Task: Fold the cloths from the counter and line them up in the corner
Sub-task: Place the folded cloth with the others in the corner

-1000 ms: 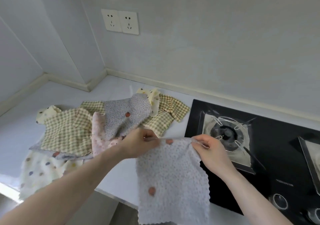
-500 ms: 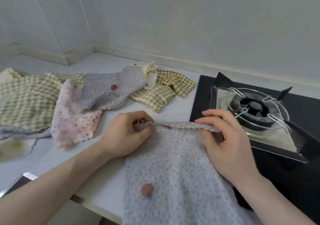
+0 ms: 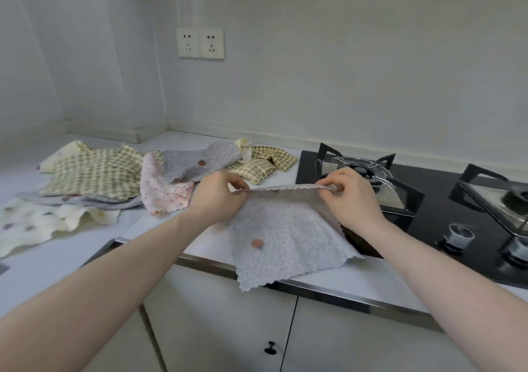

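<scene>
A grey dotted cloth point(image 3: 285, 237) with a red spot lies over the counter's front edge, its lower corner hanging past the edge. My left hand point(image 3: 220, 197) pinches its far left corner and my right hand point(image 3: 348, 197) pinches its far right corner, holding that edge taut just above the counter. To the left is a loose pile: a green checked cloth point(image 3: 94, 174), a pink dotted cloth point(image 3: 163, 194), another grey dotted cloth point(image 3: 197, 163), a second checked cloth point(image 3: 265, 163) and a cream spotted cloth point(image 3: 37, 223).
A black gas hob point(image 3: 445, 206) with two burners and knobs fills the counter to the right, touching the held cloth's right side. The white counter point(image 3: 200, 140) runs back to the wall corner at the left. A double socket point(image 3: 200, 43) is on the wall. Cabinet doors are below.
The cloth's far edge has been lifted a little and stretched wider between my hands. The view has pulled back and tilted up, showing the socket and the cabinets.
</scene>
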{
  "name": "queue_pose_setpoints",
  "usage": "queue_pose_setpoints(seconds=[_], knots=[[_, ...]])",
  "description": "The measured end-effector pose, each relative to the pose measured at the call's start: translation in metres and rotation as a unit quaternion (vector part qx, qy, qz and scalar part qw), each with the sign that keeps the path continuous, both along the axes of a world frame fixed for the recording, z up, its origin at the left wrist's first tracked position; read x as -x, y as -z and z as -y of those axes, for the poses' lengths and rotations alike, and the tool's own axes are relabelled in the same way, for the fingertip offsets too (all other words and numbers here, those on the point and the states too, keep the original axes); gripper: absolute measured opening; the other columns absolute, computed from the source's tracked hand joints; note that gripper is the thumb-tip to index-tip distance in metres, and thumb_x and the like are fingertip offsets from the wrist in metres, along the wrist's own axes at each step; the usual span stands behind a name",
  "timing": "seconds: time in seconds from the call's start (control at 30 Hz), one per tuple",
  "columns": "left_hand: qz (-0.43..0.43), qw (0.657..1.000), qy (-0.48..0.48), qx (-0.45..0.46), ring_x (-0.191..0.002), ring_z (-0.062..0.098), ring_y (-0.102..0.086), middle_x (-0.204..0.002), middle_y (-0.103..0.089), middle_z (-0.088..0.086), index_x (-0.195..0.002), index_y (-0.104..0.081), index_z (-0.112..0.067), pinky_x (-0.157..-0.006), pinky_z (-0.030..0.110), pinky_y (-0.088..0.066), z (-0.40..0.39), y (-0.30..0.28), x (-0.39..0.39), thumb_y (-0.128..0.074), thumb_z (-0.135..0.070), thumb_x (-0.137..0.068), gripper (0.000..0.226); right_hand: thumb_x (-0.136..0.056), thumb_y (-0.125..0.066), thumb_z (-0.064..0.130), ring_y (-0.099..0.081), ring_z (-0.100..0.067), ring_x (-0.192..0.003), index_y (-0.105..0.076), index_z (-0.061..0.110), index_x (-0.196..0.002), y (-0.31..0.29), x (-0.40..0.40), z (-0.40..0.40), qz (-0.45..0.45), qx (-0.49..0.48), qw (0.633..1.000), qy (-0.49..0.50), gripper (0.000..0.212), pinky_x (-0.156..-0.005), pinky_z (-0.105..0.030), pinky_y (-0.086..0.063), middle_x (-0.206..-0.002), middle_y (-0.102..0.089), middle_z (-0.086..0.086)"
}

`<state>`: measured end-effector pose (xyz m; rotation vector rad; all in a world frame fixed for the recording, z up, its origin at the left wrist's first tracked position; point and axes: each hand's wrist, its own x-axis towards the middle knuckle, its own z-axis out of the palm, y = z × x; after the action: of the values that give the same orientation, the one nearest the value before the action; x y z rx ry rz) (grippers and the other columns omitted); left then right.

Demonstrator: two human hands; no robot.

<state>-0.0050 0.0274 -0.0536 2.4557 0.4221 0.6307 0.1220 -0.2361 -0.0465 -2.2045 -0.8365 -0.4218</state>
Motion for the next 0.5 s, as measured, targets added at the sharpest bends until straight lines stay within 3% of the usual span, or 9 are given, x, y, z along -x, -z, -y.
queue_pose_setpoints(seconds=[0.07,0.23,0.33,0.5], knots=[[0.004,1.0,-0.012,0.009,-0.061,0.004,-0.059,-0.078,-0.067,-0.018,-0.091,-0.077,-0.03,-0.054,0.021,-0.039,0.007,-0.018,0.009,-0.073,-0.035,-0.089,0.007,-0.092,-0.072,0.03,-0.063,-0.01,-0.091,-0.078,0.036,-0.088,-0.018,0.009,0.005,-0.027,0.006,0.999,0.019,0.009,-0.082,-0.032,-0.05,-0.094,-0.071,0.013],[0.031,0.999,-0.038,0.008,-0.082,0.013,-0.061,-0.088,-0.071,-0.011,-0.091,-0.077,-0.031,-0.071,0.023,-0.041,0.022,-0.055,0.017,-0.072,-0.034,-0.088,0.007,-0.093,-0.071,0.025,-0.073,-0.016,-0.07,-0.069,0.042,-0.075,-0.054,0.022,0.014,-0.079,-0.022,0.996,0.031,0.024,-0.082,-0.041,-0.061,-0.083,-0.076,0.007],[0.04,0.998,-0.034,0.023,-0.081,0.015,-0.065,-0.094,-0.077,-0.009,-0.092,-0.078,-0.03,-0.065,0.024,-0.044,0.031,-0.071,0.019,-0.07,-0.03,-0.088,0.009,-0.093,-0.068,0.015,-0.073,-0.017,-0.082,-0.074,0.034,-0.084,-0.072,0.027,0.018,-0.075,-0.033,0.996,0.028,0.022,-0.086,-0.042,-0.06,-0.092,-0.077,0.005],[0.046,0.998,-0.023,0.025,-0.092,0.018,-0.069,-0.098,-0.077,-0.007,-0.098,-0.078,-0.033,-0.076,0.028,-0.053,0.042,-0.082,0.026,-0.068,-0.029,-0.092,0.012,-0.093,-0.068,0.012,-0.07,-0.012,-0.093,-0.079,0.026,-0.093,-0.082,0.037,0.028,-0.063,-0.022,0.998,0.023,0.018,-0.086,-0.036,-0.059,-0.093,-0.075,0.008]])
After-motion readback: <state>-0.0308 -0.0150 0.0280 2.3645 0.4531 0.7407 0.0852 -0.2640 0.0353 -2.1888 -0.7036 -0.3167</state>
